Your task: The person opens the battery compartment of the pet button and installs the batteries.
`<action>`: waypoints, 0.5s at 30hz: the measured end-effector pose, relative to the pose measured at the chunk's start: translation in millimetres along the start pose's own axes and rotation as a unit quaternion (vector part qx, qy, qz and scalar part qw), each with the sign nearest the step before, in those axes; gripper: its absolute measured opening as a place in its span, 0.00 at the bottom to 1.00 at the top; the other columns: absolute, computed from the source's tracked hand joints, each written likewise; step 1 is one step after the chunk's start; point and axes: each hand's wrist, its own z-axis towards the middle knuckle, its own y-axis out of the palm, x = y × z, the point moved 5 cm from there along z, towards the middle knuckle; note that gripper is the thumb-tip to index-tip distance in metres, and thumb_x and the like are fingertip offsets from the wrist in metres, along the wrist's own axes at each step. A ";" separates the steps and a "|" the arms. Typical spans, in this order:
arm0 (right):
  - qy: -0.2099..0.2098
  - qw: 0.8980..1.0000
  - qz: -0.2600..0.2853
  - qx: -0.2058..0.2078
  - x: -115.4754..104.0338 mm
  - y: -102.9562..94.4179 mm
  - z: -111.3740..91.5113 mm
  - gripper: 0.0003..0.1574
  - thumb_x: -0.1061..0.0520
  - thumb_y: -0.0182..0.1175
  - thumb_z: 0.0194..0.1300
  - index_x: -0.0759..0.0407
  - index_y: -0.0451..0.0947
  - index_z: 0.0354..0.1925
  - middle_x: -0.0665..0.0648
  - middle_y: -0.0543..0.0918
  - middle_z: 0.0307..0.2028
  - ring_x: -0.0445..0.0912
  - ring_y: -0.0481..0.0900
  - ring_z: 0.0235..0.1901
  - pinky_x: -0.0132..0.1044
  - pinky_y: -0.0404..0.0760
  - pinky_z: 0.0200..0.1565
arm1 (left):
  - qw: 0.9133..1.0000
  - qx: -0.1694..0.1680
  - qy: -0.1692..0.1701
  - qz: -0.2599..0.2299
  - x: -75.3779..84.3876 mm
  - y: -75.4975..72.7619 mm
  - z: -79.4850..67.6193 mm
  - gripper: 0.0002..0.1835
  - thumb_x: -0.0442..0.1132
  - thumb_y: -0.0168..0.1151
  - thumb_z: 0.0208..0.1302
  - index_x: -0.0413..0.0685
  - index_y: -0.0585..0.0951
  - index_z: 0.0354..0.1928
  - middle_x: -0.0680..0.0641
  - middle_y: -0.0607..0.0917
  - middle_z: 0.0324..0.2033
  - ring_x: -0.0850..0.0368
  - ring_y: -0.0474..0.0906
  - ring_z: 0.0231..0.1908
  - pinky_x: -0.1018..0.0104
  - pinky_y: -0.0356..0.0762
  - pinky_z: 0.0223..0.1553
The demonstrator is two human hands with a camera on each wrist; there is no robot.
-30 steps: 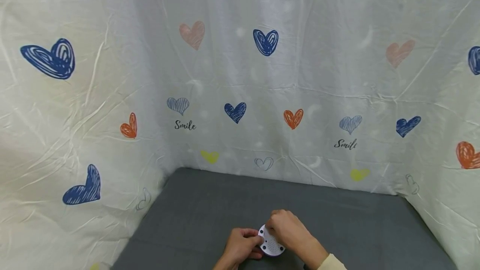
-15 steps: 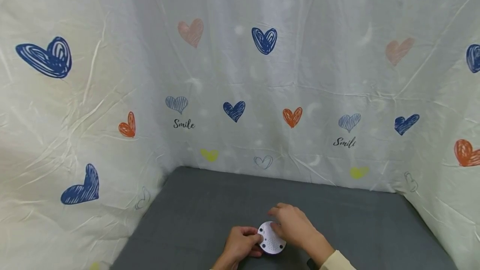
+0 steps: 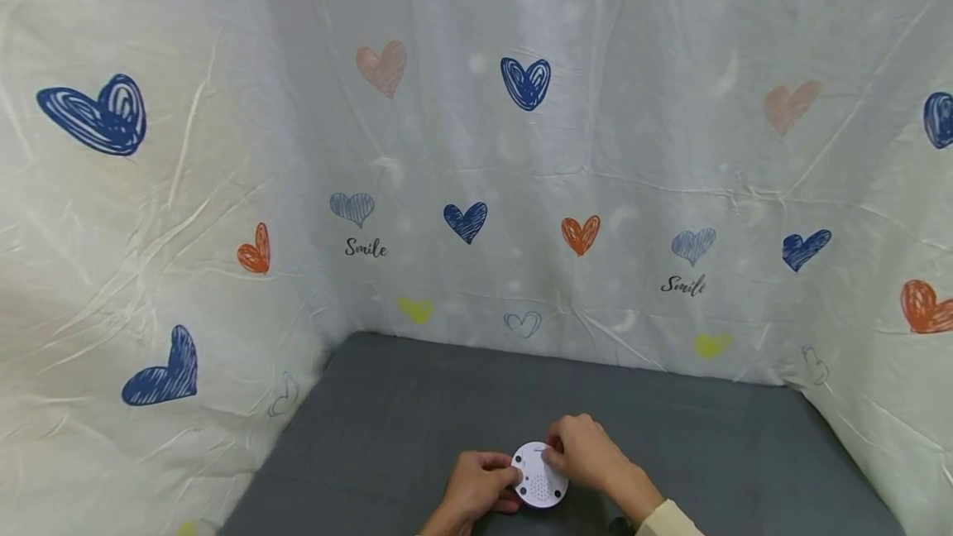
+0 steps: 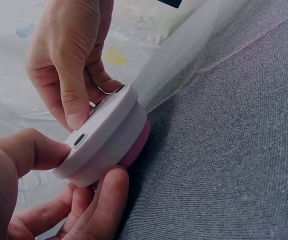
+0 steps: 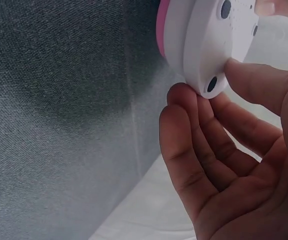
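Note:
A round white device (image 3: 542,485) with dark rubber feet and a cluster of small holes faces up, just above the cloth. Its lower part is pink, as the left wrist view shows along the rim (image 4: 134,145). My left hand (image 3: 480,482) grips its left edge, thumb on the holed face and fingers beneath. From the far right side my right hand (image 3: 588,452) pinches the rim, its thumb (image 5: 256,85) pressed on the face beside a foot. Its fingers (image 5: 184,150) curl against the edge. The device's underside is mostly hidden.
A grey cloth-covered table (image 3: 417,404) lies beneath both hands. White curtains (image 3: 521,147) printed with hearts and "Smile" rise behind it and on both sides. A pale yellow sleeve (image 3: 668,519) covers the right forearm.
My right hand lifted off the device's upper face, moved slightly right with fingers spread, then came back down onto its upper right rim. The left hand kept its grip in place.

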 end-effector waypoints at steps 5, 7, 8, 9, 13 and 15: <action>0.000 1.000 0.004 0.010 1.4 -0.8 1.1 0.05 0.58 0.74 0.66 0.54 0.88 0.32 0.45 0.81 0.23 0.37 0.74 0.23 0.32 0.76 0.24 | 1.000 0.000 -0.001 0.001 1.3 -0.8 1.9 0.15 0.29 0.69 0.62 0.27 0.86 0.49 0.45 0.91 0.33 0.55 0.91 0.28 0.61 0.94 0.30; -0.006 1.000 0.005 0.015 2.7 -0.8 0.8 0.04 0.59 0.73 0.66 0.55 0.89 0.32 0.45 0.82 0.24 0.37 0.75 0.24 0.33 0.77 0.25 | 1.000 0.000 0.001 0.001 1.2 -0.8 2.6 0.15 0.29 0.69 0.62 0.26 0.86 0.49 0.45 0.91 0.33 0.55 0.91 0.28 0.60 0.94 0.30; -0.010 1.000 0.004 0.018 3.6 -0.9 0.5 0.04 0.59 0.73 0.66 0.55 0.89 0.33 0.45 0.83 0.25 0.37 0.76 0.25 0.33 0.78 0.26 | 1.000 0.000 0.002 0.001 1.2 -0.8 2.7 0.15 0.28 0.68 0.62 0.26 0.86 0.49 0.44 0.91 0.34 0.55 0.91 0.28 0.60 0.95 0.30; -0.014 1.000 0.003 0.021 5.0 -0.9 0.0 0.03 0.59 0.72 0.67 0.55 0.90 0.34 0.45 0.84 0.26 0.37 0.77 0.26 0.34 0.79 0.27 | 1.000 0.001 0.001 0.001 1.1 -0.7 2.8 0.15 0.28 0.68 0.62 0.26 0.86 0.49 0.44 0.91 0.34 0.55 0.91 0.28 0.60 0.94 0.30; -0.007 0.999 0.012 0.031 12.7 -4.6 -4.8 0.05 0.59 0.70 0.69 0.54 0.92 0.36 0.46 0.88 0.30 0.38 0.82 0.31 0.38 0.84 0.32 | 1.000 0.001 -0.003 0.002 0.1 -0.4 2.0 0.14 0.28 0.68 0.62 0.27 0.86 0.48 0.44 0.91 0.34 0.55 0.91 0.28 0.61 0.94 0.30; 0.006 0.999 0.022 0.033 17.5 -8.0 -8.2 0.06 0.59 0.69 0.70 0.55 0.92 0.37 0.46 0.89 0.31 0.40 0.83 0.33 0.41 0.85 0.34 | 1.000 0.001 -0.002 0.000 0.2 -0.3 1.3 0.14 0.27 0.68 0.62 0.26 0.86 0.48 0.45 0.91 0.33 0.55 0.91 0.28 0.60 0.95 0.30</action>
